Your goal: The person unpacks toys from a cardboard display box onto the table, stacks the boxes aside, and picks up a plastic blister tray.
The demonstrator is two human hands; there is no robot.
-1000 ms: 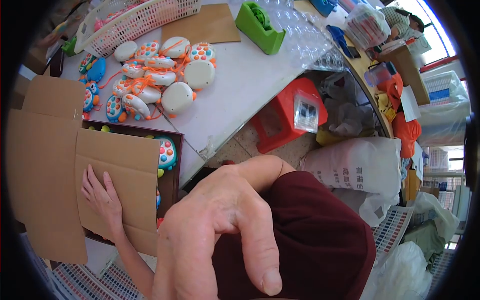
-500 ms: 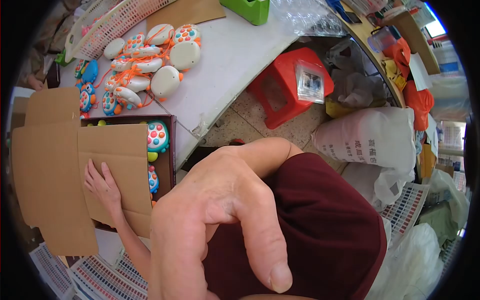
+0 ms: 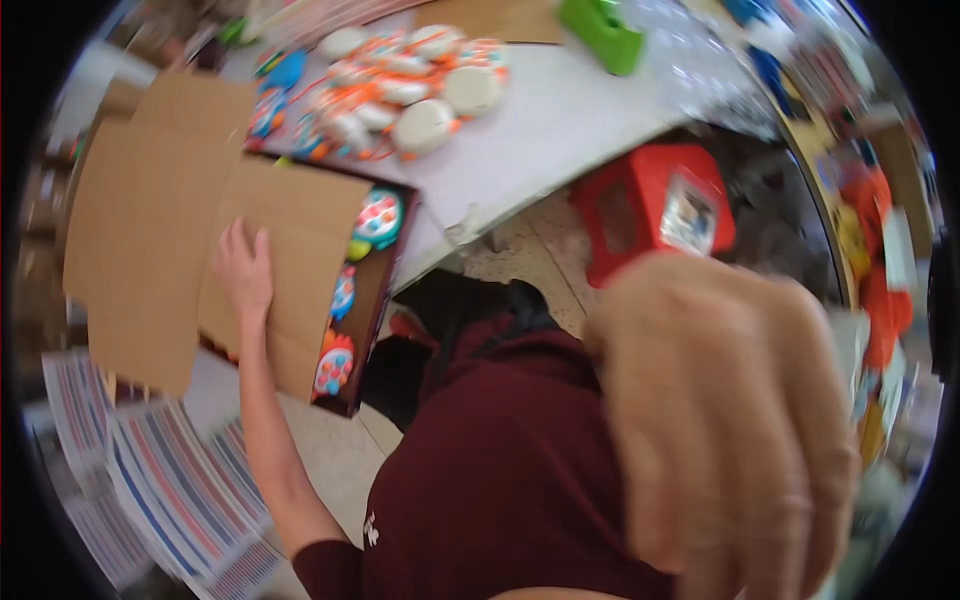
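My left hand [image 3: 244, 272] lies flat on a brown cardboard flap [image 3: 290, 215], fingers stretched out. The flap partly covers a dark-rimmed box [image 3: 385, 290] at the table's edge. Along its uncovered side show colourful toys with round bumps: a teal one [image 3: 379, 217], a blue one [image 3: 343, 292] and a red-orange one [image 3: 335, 364]. Large and blurred, my right hand [image 3: 725, 410] is raised close to the camera at the right. Its back faces me, its fingers extend downward, and nothing shows in it. Its thumb is hidden.
Behind the box lies a pile of white toys with orange cords [image 3: 400, 90]. A green tape dispenser [image 3: 605, 35] stands at the back. A red stool [image 3: 650, 200] holds a clear packet [image 3: 688, 215]. Printed sheets [image 3: 175, 490] lie at the lower left.
My right hand has moved from the lower middle to the right, and its back and fingers now show. The view has shifted and tilted; my left hand stays on the cardboard.
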